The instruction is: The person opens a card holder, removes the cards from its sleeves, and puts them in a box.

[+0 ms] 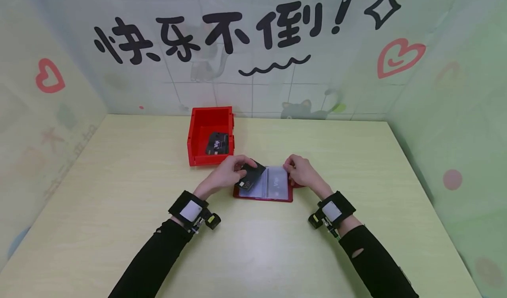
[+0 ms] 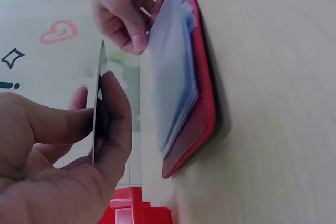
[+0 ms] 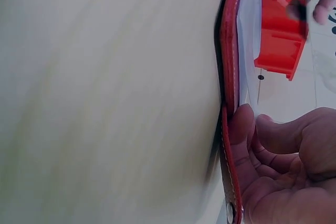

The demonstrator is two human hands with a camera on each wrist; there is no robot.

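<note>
A black VIP card point(image 1: 251, 177) is pinched between the thumb and fingers of my left hand point(image 1: 226, 174), above the left side of an opened red card holder point(image 1: 263, 198). In the left wrist view the card point(image 2: 98, 106) appears edge-on, apart from the holder's pages. Clear plastic sleeves point(image 1: 278, 183) fill the holder, and "Vip" shows through one on the right. At the holder's right edge, my right hand point(image 1: 303, 173) pinches a sleeve edge between thumb and finger, as the right wrist view shows. The holder's snap strap point(image 3: 231, 182) lies beside those fingers.
Behind my left hand stands a red plastic bin point(image 1: 210, 160) with black Vip cards point(image 1: 217, 143) inside. The pale wooden table point(image 1: 138, 157) is bordered by printed backdrop walls point(image 1: 253, 91) at the back and both sides.
</note>
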